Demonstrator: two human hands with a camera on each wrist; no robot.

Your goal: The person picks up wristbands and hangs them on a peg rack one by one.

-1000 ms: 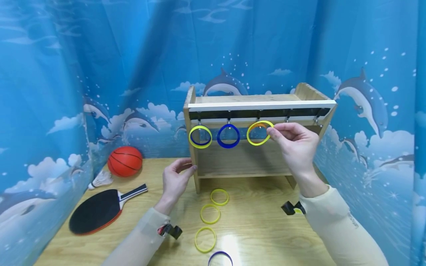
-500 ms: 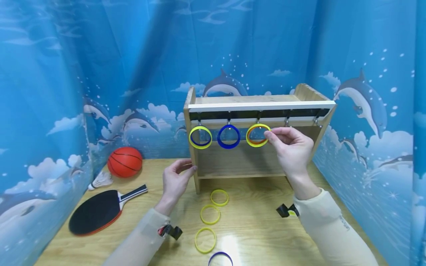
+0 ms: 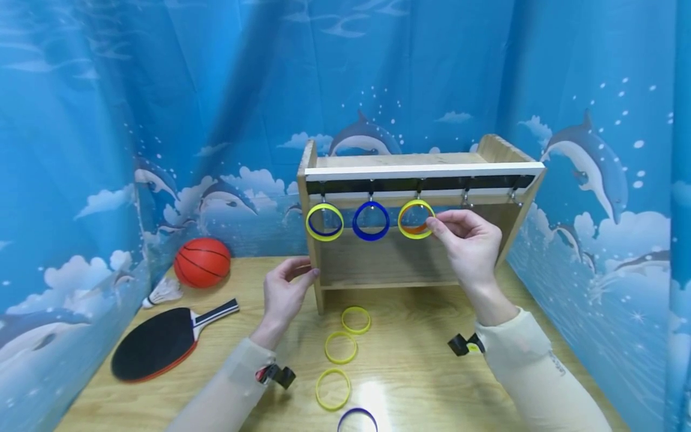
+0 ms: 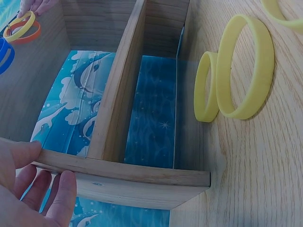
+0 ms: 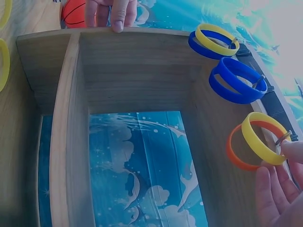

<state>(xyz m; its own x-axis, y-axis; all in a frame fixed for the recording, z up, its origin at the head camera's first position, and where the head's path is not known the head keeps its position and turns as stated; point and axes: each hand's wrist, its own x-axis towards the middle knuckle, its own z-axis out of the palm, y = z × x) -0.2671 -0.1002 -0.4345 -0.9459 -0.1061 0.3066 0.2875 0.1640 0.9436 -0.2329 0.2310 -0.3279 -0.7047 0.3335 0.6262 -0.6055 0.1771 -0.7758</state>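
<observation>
My right hand [image 3: 475,249] pinches a yellow wristband [image 5: 255,144] at the third hook of a wooden shelf [image 3: 378,264]. An orange wristband [image 5: 242,164] hangs just behind it, and the hook's metal tip overlaps the yellow band's upper edge in the right wrist view. Around the left side panel [image 4: 128,172] of the shelf, my left hand [image 3: 286,291] grips with thumb on one face and fingers on the other. Blue wristbands [image 5: 232,92] hang on the second hook. On the first hook are a yellow wristband [image 3: 325,239] and a blue one.
The fourth hook [image 3: 466,195] and fifth hook [image 3: 513,193] carry no bands. Several yellow wristbands [image 3: 340,362] and a dark blue wristband [image 3: 357,410] lie on the table before the shelf. A basketball [image 3: 202,263], shuttlecock [image 3: 164,291] and table tennis paddle [image 3: 153,345] are at left.
My right hand has moved left and slightly down with the yellow wristband, which now lines up more closely with the orange band on the third hook. My left hand has stayed on the panel.
</observation>
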